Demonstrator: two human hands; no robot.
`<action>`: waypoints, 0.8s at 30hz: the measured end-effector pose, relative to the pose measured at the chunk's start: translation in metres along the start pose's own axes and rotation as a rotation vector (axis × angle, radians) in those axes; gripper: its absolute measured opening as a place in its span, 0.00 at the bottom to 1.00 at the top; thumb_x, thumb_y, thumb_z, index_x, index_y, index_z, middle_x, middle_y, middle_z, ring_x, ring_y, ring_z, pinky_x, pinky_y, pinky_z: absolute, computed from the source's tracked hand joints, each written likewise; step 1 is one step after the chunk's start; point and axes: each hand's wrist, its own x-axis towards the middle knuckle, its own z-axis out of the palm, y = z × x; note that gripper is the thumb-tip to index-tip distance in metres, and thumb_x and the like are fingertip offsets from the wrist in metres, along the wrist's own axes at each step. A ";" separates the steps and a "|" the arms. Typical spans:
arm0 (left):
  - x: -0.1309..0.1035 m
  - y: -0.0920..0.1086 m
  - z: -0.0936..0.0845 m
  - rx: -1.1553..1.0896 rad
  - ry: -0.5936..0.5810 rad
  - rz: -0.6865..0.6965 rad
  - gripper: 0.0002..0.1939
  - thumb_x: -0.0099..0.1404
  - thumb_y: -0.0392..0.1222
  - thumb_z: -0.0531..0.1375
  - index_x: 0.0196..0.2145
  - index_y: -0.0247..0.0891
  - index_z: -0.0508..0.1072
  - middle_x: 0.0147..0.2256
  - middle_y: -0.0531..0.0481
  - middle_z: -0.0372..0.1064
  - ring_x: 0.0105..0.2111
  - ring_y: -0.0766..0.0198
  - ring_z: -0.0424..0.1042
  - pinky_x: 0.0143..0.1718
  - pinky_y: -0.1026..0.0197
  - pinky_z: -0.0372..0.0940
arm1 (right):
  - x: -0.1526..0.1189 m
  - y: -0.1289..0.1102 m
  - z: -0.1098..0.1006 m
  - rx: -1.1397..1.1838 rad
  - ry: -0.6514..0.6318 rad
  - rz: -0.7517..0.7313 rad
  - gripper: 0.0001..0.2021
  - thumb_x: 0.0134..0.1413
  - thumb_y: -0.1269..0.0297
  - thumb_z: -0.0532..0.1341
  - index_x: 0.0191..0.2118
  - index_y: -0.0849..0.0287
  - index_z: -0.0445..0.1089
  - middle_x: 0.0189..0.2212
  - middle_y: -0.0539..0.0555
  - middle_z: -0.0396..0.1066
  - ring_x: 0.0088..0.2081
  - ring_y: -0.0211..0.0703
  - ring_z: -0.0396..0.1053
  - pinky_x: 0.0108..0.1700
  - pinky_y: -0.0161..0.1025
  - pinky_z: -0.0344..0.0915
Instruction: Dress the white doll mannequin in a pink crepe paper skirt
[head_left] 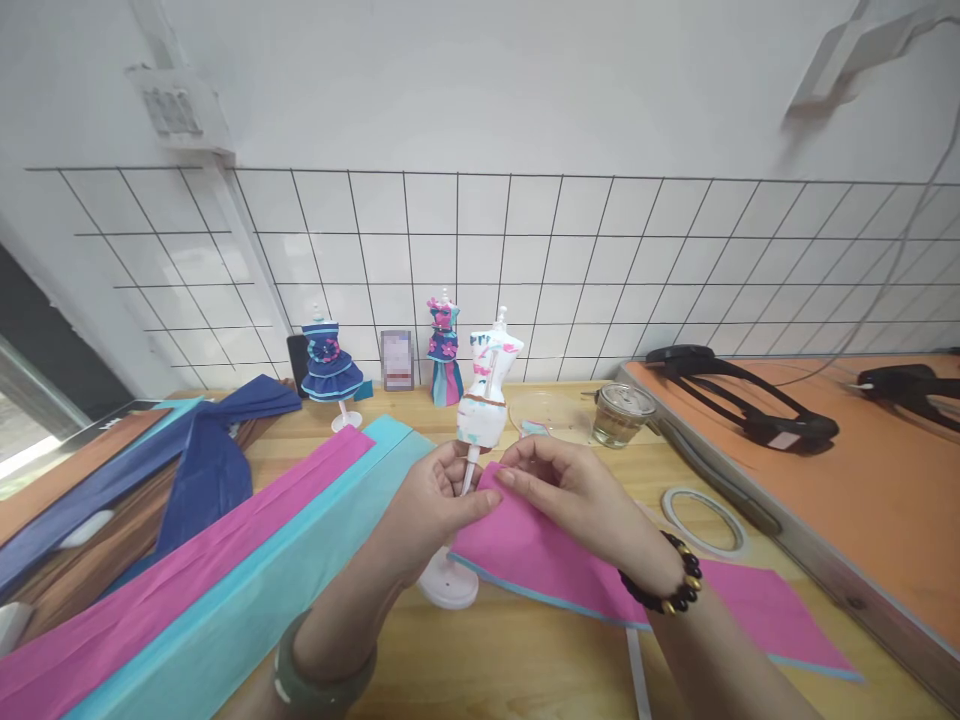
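"If judged by looks, how to treat the pink strip, toward five o'clock from the white mannequin?"

"Gently: probably light, soft, quick to crease. Best taken by the upper edge."

"And gripped how?"

"Pinched there by left hand and right hand alike."

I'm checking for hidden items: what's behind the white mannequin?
Behind the white mannequin are the tiled wall and, slightly left, a pink-topped mannequin; whatever the white one covers can't be seen.

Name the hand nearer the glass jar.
Right. The right hand is left of the glass jar, on the near side; the left hand is farther left, at the white pole.
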 end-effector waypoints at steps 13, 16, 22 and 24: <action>0.000 0.000 0.002 -0.017 0.002 0.009 0.22 0.53 0.40 0.64 0.46 0.37 0.67 0.42 0.44 0.71 0.42 0.56 0.70 0.45 0.55 0.63 | 0.003 0.005 0.004 0.006 0.095 -0.079 0.08 0.55 0.60 0.57 0.33 0.59 0.70 0.31 0.52 0.73 0.32 0.39 0.68 0.34 0.35 0.64; 0.000 0.000 0.004 -0.025 -0.002 0.007 0.23 0.56 0.43 0.62 0.48 0.37 0.66 0.43 0.42 0.71 0.44 0.55 0.70 0.46 0.53 0.63 | 0.004 0.007 0.005 -0.038 0.126 -0.105 0.08 0.55 0.61 0.57 0.34 0.59 0.70 0.31 0.52 0.73 0.32 0.40 0.68 0.35 0.35 0.64; -0.001 0.000 0.007 -0.011 0.005 0.025 0.19 0.60 0.45 0.59 0.48 0.36 0.67 0.45 0.42 0.70 0.45 0.56 0.69 0.43 0.59 0.64 | 0.003 0.010 0.006 -0.037 0.162 -0.110 0.07 0.54 0.61 0.58 0.33 0.59 0.70 0.28 0.51 0.71 0.29 0.39 0.66 0.31 0.34 0.62; -0.002 0.000 0.008 -0.002 0.008 0.017 0.18 0.60 0.44 0.59 0.48 0.36 0.67 0.45 0.43 0.70 0.44 0.57 0.69 0.42 0.60 0.63 | 0.003 0.011 0.007 -0.032 0.179 -0.108 0.07 0.54 0.61 0.59 0.32 0.59 0.70 0.27 0.51 0.70 0.28 0.38 0.65 0.30 0.34 0.61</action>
